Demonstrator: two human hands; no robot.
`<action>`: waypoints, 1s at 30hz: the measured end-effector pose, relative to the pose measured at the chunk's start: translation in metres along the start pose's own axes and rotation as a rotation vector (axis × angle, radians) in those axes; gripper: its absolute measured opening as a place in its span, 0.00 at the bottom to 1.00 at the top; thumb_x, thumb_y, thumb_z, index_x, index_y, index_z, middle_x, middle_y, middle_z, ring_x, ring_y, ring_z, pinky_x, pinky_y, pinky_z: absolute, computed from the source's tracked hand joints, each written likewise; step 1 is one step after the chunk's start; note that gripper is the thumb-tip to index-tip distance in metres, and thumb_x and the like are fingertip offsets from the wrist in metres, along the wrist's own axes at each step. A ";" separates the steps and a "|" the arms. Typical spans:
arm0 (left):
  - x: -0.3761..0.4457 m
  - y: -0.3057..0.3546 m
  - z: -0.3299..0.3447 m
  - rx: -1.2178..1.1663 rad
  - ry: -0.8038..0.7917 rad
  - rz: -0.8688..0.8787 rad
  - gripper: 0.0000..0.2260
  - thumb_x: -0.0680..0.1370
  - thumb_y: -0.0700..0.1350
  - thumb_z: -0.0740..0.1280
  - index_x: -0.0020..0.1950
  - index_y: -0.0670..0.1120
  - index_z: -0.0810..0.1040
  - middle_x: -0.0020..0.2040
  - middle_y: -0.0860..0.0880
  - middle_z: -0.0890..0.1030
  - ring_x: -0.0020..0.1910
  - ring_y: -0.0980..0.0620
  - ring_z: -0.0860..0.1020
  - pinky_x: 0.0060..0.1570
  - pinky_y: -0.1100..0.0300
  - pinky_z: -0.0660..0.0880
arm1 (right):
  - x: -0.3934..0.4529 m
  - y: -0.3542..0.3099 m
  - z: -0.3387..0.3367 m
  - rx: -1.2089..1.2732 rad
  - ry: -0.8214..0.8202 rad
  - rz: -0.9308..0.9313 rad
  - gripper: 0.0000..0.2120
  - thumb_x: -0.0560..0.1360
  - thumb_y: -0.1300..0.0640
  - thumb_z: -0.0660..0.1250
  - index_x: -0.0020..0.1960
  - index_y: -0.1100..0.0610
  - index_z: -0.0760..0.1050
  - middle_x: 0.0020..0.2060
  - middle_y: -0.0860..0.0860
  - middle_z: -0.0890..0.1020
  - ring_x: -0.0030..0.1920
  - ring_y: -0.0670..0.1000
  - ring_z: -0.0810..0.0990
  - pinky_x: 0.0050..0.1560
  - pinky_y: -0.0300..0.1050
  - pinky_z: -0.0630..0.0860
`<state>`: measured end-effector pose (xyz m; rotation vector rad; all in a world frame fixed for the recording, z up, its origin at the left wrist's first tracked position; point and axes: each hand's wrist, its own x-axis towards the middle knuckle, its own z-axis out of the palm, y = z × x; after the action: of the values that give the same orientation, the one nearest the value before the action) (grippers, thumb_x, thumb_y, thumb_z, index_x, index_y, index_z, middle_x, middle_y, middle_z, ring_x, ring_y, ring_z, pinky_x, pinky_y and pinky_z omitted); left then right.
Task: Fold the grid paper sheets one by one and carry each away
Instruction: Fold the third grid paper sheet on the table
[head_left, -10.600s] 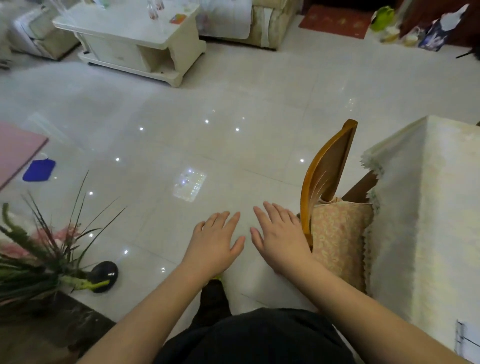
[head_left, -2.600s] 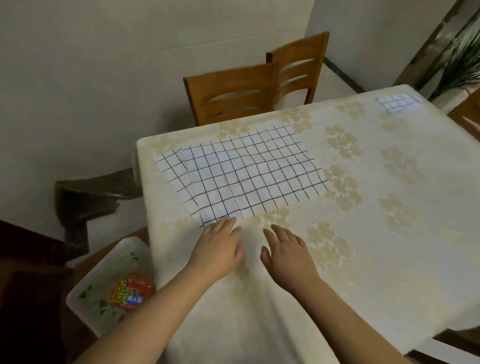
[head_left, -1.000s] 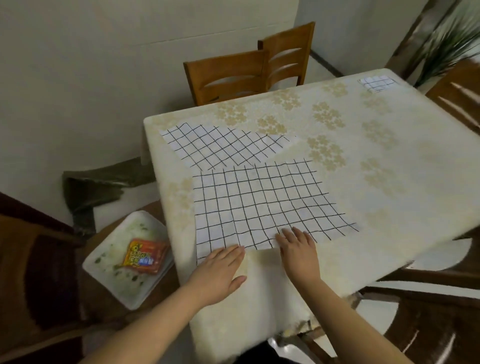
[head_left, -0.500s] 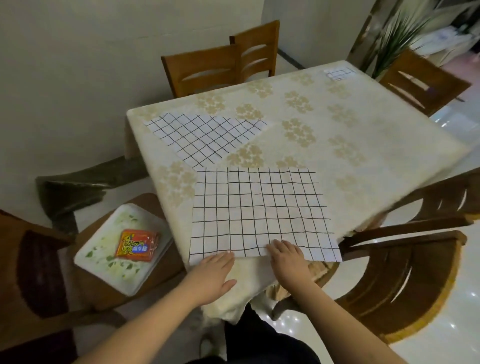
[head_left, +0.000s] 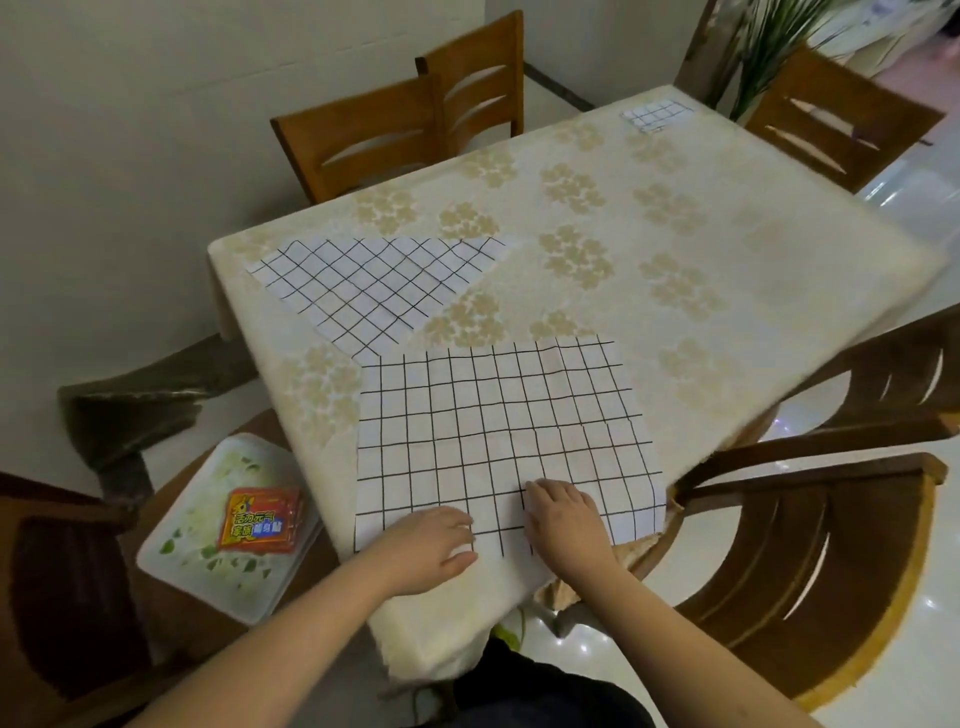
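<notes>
White paper with black squares lies flat at the near corner of the tabletop (head_left: 779, 270). This is the near grid sheet (head_left: 498, 431). Its near edge sits right by the near edge of the tabletop, and its near right corner hangs a little past the right edge.

The left hand (head_left: 431, 545) lies on the sheet's near edge, a bit left of the middle. The right hand (head_left: 566, 514) lies on the same edge, a bit right of the middle. Both hands are flat, with loose, nearly straight fingers. They press on the paper and do not pinch it. I cannot tell if any fingertip has slipped under the edge.

The sheet spreads away from the hands, toward the far side of the tabletop. It looks about as long as it is wide. So the fold would most likely go forward: lift the near edge and lay it over onto the far edge. Both hands are just as close to that edge, one for each half.

A second grid sheet (head_left: 374, 286) lies at the far left corner, turned at a slant. Its near tip looks like it just meets the near sheet's far left corner. A small folded grid paper (head_left: 655, 114) sits at the far right corner, well apart.
</notes>
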<state>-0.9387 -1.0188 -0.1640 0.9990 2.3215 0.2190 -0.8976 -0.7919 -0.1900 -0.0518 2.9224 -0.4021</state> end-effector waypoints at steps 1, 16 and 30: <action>0.007 -0.002 -0.004 0.005 0.005 0.002 0.31 0.76 0.63 0.45 0.69 0.50 0.72 0.74 0.51 0.67 0.73 0.53 0.62 0.71 0.56 0.61 | 0.004 0.002 -0.001 0.008 0.003 -0.001 0.20 0.77 0.51 0.60 0.68 0.55 0.72 0.63 0.52 0.77 0.64 0.55 0.74 0.63 0.52 0.71; 0.065 -0.035 -0.037 -0.031 0.289 -0.218 0.19 0.80 0.48 0.63 0.71 0.46 0.71 0.68 0.48 0.73 0.67 0.47 0.70 0.64 0.54 0.66 | 0.056 0.027 -0.006 0.036 0.159 0.029 0.19 0.65 0.58 0.77 0.55 0.55 0.80 0.48 0.52 0.83 0.47 0.57 0.81 0.44 0.52 0.77; 0.091 -0.064 -0.024 -0.162 0.542 -0.458 0.06 0.72 0.45 0.73 0.49 0.48 0.82 0.50 0.50 0.80 0.52 0.46 0.76 0.51 0.52 0.69 | 0.114 0.068 -0.016 0.055 0.064 0.021 0.09 0.71 0.57 0.73 0.51 0.55 0.81 0.48 0.54 0.80 0.51 0.59 0.77 0.54 0.52 0.68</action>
<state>-1.0405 -0.9981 -0.2099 0.3261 2.8845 0.5313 -1.0132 -0.7290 -0.2144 -0.0001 2.9703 -0.4897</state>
